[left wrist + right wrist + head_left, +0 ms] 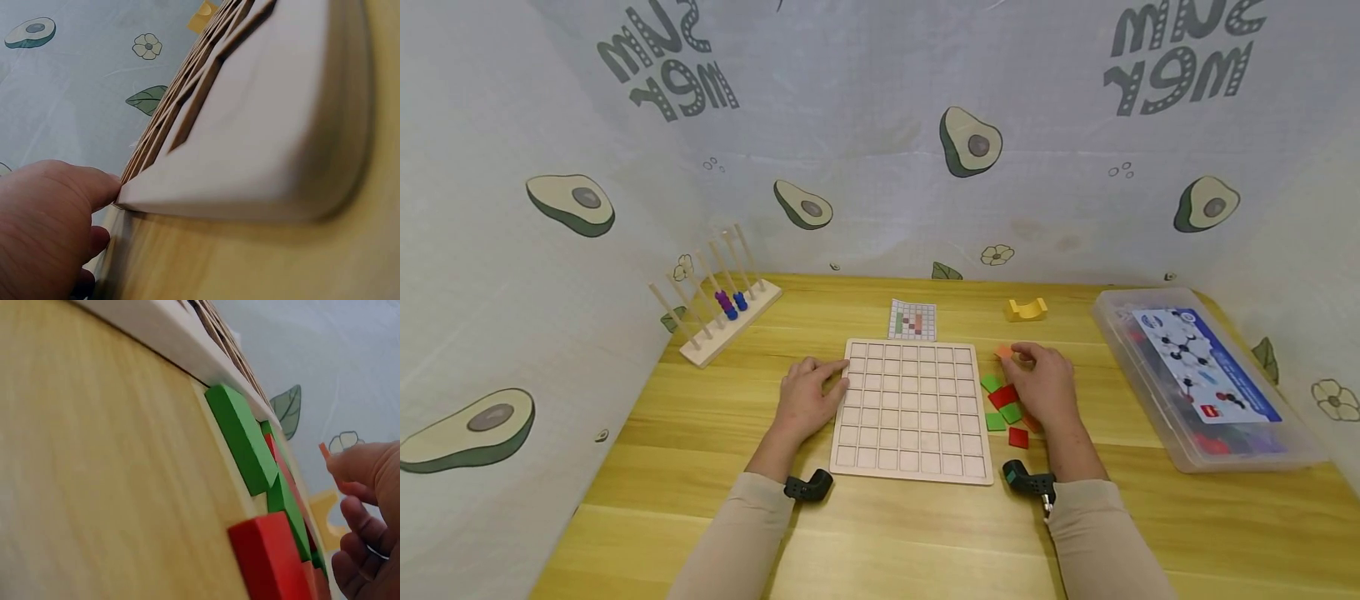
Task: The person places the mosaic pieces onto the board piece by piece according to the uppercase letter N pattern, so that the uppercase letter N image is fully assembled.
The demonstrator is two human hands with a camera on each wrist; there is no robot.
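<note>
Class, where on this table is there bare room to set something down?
Bare table lies between the peg stand and left hand, in front of the grid board between the sleeves, and between the right hand and plastic box. Crowded: right of the board, where red and green tiles lie and that hand pinches an orange tile.

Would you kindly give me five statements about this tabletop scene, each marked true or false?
The left hand touches the left edge of the grid board. True.
The right hand pinches an orange tile. True.
The red and green tiles lie left of the grid board. False: they lie to its right.
The printed card lies at the far edge of the grid board. True.
The plastic box sits left of the grid board. False: it sits on the right.
</note>
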